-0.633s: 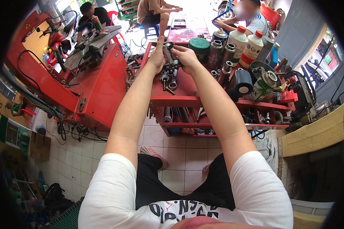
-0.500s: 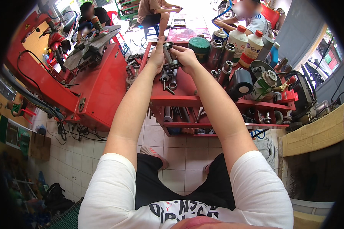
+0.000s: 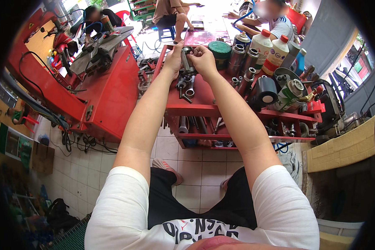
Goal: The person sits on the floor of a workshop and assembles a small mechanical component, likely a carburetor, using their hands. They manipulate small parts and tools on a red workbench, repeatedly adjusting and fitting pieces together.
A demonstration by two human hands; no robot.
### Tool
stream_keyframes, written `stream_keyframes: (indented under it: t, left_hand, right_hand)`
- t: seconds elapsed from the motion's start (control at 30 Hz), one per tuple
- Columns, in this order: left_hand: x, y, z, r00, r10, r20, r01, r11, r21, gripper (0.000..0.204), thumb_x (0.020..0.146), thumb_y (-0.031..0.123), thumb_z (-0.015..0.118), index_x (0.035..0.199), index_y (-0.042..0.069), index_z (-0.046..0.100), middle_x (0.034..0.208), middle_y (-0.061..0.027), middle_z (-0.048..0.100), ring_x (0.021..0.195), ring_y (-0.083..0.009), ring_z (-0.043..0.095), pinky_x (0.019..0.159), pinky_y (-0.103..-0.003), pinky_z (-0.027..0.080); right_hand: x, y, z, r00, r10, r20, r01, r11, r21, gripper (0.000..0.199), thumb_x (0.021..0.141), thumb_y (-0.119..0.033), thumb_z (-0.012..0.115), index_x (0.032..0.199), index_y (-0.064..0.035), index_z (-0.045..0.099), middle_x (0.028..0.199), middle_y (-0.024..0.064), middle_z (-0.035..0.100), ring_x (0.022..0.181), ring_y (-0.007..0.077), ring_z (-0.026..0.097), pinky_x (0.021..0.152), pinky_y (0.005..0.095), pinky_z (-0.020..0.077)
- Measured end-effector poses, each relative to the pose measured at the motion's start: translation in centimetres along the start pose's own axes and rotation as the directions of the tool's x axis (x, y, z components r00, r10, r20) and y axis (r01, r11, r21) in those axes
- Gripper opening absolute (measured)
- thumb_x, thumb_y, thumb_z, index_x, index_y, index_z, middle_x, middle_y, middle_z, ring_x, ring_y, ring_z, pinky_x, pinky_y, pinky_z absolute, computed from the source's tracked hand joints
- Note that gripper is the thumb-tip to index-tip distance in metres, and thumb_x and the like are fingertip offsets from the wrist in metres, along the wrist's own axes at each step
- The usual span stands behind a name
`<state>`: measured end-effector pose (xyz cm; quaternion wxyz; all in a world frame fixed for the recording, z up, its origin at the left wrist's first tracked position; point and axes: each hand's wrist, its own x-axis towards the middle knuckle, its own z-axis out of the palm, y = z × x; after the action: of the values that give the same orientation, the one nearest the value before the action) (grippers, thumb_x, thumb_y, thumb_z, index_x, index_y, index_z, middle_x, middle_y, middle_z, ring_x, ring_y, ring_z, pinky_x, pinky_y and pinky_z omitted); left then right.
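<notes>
Upper centre of the frame: left hand (image 3: pixel 173 58) and right hand (image 3: pixel 203 60) both grasp one dark metal cylinder (image 3: pixel 186 58); two white red-capped bottles (image 3: pixel 262 46) stand upper right.

A workshop with a pale tiled floor (image 3: pixel 196 158), bright daylight pouring in at the top of the frame. A red machine (image 3: pixel 108 96) fills the upper left; a grey wall (image 3: pixel 325 37) stands upper right, above stacked yellow bricks (image 3: pixel 341 150).
</notes>
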<state>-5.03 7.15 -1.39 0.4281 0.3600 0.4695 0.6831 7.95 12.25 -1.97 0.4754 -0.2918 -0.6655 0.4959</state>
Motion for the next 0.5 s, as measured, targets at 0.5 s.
stream_keyframes:
  t: [0.5]
  left_hand:
    - [0.5,0.4,-0.6,0.990,0.004,-0.144,-0.040,0.967,-0.251,0.046,0.095,0.053,0.061,0.099,0.007,0.063,0.080,-0.0038,0.066,0.066,-0.0177,0.066,0.061,-0.034,0.055]
  right_hand:
    - [-1.8,-2.4,0.5,0.915,-0.382,0.127,0.402,0.851,-0.336,0.024,0.086,-0.022,0.074,0.107,-0.0097,0.075,0.097,0.0136,0.069,0.088,0.0279,0.072,0.082,0.0386,0.0567]
